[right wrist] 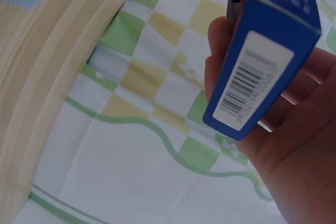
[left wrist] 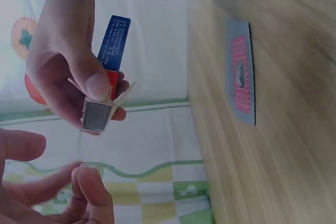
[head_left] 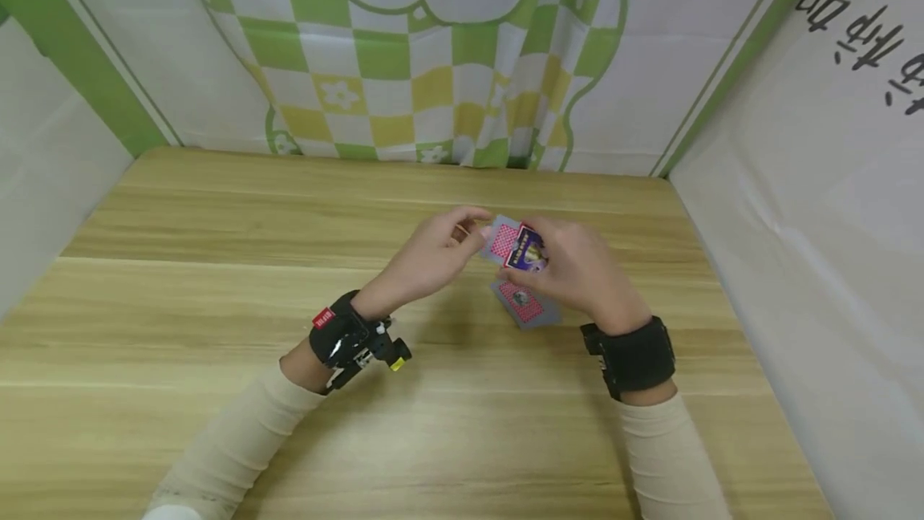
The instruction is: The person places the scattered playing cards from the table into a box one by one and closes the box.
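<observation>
My right hand (head_left: 577,267) grips a small playing-card box (head_left: 528,250), blue and red with a picture on its face. A white barcode label marks the blue end of the box (right wrist: 254,82) in the right wrist view. Flaps stand out at the box's other end (left wrist: 98,116), which faces my left hand (head_left: 433,251). Thumb and fingers of the left hand are apart and loosely bent, with nothing seen between them. A red-backed card (head_left: 503,239) shows beside the box; whether it sits inside is unclear. Below lies a grey-edged card pile (head_left: 525,305).
The wooden table (head_left: 180,327) spreads out under both arms. A green, yellow and white checked curtain (head_left: 433,87) hangs behind it. White cloth walls (head_left: 816,207) stand at both sides, the right one with black writing.
</observation>
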`<state>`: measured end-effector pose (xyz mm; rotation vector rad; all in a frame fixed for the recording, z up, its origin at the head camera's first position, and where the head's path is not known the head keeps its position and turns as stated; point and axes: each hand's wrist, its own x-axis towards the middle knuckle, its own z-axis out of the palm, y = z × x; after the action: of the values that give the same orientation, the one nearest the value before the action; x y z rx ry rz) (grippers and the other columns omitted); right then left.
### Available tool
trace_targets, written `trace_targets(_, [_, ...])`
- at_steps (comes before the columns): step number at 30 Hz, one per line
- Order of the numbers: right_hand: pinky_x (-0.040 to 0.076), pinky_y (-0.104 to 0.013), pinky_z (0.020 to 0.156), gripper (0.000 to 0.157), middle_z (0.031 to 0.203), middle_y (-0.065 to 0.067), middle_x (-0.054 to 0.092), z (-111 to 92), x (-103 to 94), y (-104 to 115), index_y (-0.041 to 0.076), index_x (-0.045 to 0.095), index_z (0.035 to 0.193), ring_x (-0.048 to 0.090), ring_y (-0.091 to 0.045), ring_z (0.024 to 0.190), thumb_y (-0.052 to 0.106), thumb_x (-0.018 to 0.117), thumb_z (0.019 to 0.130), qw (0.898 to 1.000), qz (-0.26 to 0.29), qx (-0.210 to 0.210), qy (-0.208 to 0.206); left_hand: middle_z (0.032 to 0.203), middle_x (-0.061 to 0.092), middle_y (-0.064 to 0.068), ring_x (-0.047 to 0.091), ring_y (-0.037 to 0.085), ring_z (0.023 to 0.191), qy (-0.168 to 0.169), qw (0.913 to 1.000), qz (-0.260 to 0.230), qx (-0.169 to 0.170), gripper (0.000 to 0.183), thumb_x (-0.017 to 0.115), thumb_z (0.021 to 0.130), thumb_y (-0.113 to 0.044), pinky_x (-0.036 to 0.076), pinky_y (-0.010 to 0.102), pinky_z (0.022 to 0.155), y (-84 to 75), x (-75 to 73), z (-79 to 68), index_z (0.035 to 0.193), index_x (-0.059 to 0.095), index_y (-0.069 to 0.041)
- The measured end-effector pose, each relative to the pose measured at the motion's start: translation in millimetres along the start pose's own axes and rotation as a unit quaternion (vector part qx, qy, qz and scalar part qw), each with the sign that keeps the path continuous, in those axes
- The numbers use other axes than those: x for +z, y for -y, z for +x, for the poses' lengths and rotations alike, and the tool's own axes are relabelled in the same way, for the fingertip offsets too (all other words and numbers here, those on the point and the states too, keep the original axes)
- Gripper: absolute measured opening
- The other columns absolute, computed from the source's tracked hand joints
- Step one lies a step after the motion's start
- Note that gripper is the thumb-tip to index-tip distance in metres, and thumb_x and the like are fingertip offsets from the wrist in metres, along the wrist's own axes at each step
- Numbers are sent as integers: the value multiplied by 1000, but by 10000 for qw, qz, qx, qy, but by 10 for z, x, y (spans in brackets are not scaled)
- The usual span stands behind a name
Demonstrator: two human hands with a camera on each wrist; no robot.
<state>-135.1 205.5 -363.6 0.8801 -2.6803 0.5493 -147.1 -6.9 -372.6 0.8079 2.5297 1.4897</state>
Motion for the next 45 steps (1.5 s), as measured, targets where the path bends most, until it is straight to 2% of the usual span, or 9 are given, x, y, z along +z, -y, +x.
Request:
trace_targets(7, [46, -27, 44, 50, 73, -1, 61, -6, -37, -37, 6, 61, 102, 52, -8, 56, 42, 78, 71, 9998, -132, -142, -56, 99, 54, 5, 51, 15, 87, 405, 9987, 115, 273, 41, 44, 100, -36, 47, 35, 66, -68, 154, -27, 135, 49, -16])
trace_targets(12, [46, -28, 45, 54, 72, 0, 61, -14, -76, -70, 6, 62, 101, 51, -9, 55, 46, 78, 70, 9997, -97, -44, -241, 105, 62, 5, 56, 18, 87, 198, 9994, -234, 182, 33, 38, 104, -27, 49, 38, 70, 63, 212, 69, 126, 58, -13])
trace_targets(16, [46, -28, 47, 62, 76, -1, 62, -51, -112, -95, 4, 61, 108, 52, -9, 58, 49, 78, 69, 9994, -122, 193, -253, 87, 63, 3, 54, 16, 68, 546, 9954, 781, 80, 25, 45, 101, -22, 46, 32, 57, 216, 333, 208, 108, 65, -9])
trace_targets(20, [46, -28, 47, 65, 79, -1, 62, -74, -134, -110, 5, 60, 112, 52, -9, 58, 50, 77, 69, 9991, -139, 300, -252, 73, 60, -3, 52, 11, 61, 1229, 9562, 2647, 233, 18, 61, 90, -30, 45, 29, 52, 250, 507, 314, 89, 66, -13])
trace_targets(25, [44, -28, 47, 63, 77, 0, 60, -68, -136, -107, 5, 61, 109, 50, -10, 58, 49, 79, 67, 9991, -153, 291, -265, 75, 60, -2, 55, 15, 67, 1251, 9262, 3553, 131, 34, 77, 71, -45, 48, 32, 58, 204, 712, 339, 80, 62, -16])
trace_targets(33, [45, -27, 47, 66, 78, 0, 60, -73, -144, -89, 4, 60, 111, 51, -10, 58, 49, 79, 68, 9993, -31, 288, -232, 87, 59, 3, 51, 21, 81, 1222, 9236, 3624, -275, 53, 84, 59, -51, 48, 38, 69, 165, 841, 338, 90, 62, -14])
trace_targets(38, [46, -30, 48, 68, 79, -4, 63, -88, -153, -147, 2, 60, 112, 52, -12, 59, 49, 80, 67, 9993, -69, 289, -216, 85, 57, 2, 52, 18, 75, 1310, 9366, 3235, -308, 54, 86, 59, -36, 49, 35, 58, 195, 811, 394, 98, 56, -14])
trace_targets(41, [46, -32, 49, 68, 80, -5, 63, -93, -171, -173, 2, 60, 112, 52, -13, 59, 48, 80, 66, 9993, -109, 290, -195, 98, 62, 3, 54, 16, 79, 1672, 9495, 2654, -29, 58, 81, 63, -14, 49, 32, 61, 204, 728, 438, 114, 55, -14])
trace_targets(45, [47, -31, 52, 68, 82, -4, 63, -121, -181, -209, 2, 60, 112, 53, -13, 62, 49, 80, 66, 9995, -116, 280, -122, 105, 60, 9, 54, 16, 80, 2491, 9503, 1833, 351, 55, 68, 72, 4, 49, 30, 68, 189, 525, 479, 123, 49, -6])
